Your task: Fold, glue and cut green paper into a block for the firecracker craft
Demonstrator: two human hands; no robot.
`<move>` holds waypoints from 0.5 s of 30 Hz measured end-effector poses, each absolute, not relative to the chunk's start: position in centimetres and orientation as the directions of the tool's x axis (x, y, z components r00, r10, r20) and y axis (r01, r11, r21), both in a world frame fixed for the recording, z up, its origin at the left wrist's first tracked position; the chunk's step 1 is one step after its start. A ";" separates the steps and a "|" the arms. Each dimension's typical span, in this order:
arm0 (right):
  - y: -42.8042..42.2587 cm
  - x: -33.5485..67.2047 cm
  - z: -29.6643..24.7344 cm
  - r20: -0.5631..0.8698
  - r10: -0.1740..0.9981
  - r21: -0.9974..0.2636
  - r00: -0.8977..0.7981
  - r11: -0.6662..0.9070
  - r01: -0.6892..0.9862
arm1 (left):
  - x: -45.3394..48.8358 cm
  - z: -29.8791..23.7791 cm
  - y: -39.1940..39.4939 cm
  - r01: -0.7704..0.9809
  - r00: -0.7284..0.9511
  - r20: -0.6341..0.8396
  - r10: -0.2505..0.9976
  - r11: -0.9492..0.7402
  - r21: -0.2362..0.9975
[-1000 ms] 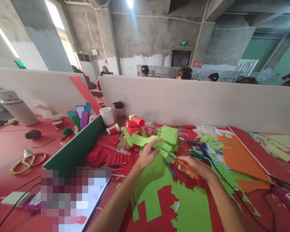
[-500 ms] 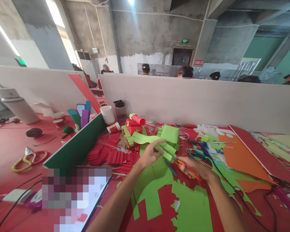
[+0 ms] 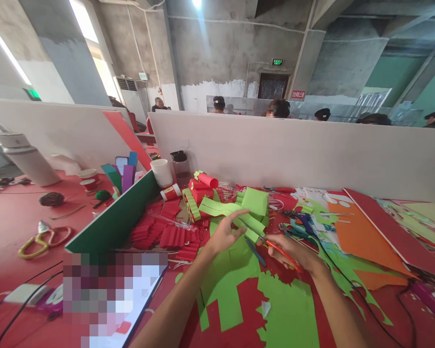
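My left hand (image 3: 229, 232) pinches a strip of light green paper (image 3: 217, 208) that stretches up and to the left, with a dark line along it. In my right hand (image 3: 288, 251) are scissors (image 3: 283, 253) with orange-red handles, their blades reaching left onto the green paper by my left fingers. Below the hands lie larger green sheets (image 3: 235, 285) with cut-out edges. A dark blue pen-like tool (image 3: 255, 251) rests between the hands. Just beyond stands a green paper-covered box (image 3: 254, 202), beside a red and green paper model (image 3: 203, 191).
Folded red paper pieces (image 3: 166, 232) lie left, near a green board (image 3: 116, 217). A tablet (image 3: 141, 299) is at front left. More scissors (image 3: 45, 239) sit beyond the board. Orange card (image 3: 362, 237) and a black cable (image 3: 342, 275) are at right; a white partition (image 3: 293, 154) stands behind.
The scissor handles have closed slightly in my right hand. My left hand and the green strip stay almost where they were.
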State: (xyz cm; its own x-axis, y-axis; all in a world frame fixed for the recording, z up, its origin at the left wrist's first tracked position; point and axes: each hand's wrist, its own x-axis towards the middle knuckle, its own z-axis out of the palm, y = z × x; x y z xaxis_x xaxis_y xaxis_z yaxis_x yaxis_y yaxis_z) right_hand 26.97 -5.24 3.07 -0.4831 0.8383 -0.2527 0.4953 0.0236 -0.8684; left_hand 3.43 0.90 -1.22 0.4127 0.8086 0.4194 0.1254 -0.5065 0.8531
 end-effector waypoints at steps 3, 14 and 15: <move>-5.1 27.0 2.8 -0.244 0.843 -0.881 -0.478 0.013 0.473 | 3.5 -1.3 1.0 0.126 0.414 0.398 0.819 -0.484 0.866; -4.7 27.1 2.1 -0.249 0.850 -0.879 -0.465 0.004 0.478 | 3.3 -1.2 1.1 0.136 0.383 0.411 0.827 -0.491 0.861; -4.7 27.2 2.0 -0.251 0.850 -0.878 -0.462 0.001 0.479 | 3.3 -1.2 1.1 0.142 0.381 0.408 0.830 -0.489 0.861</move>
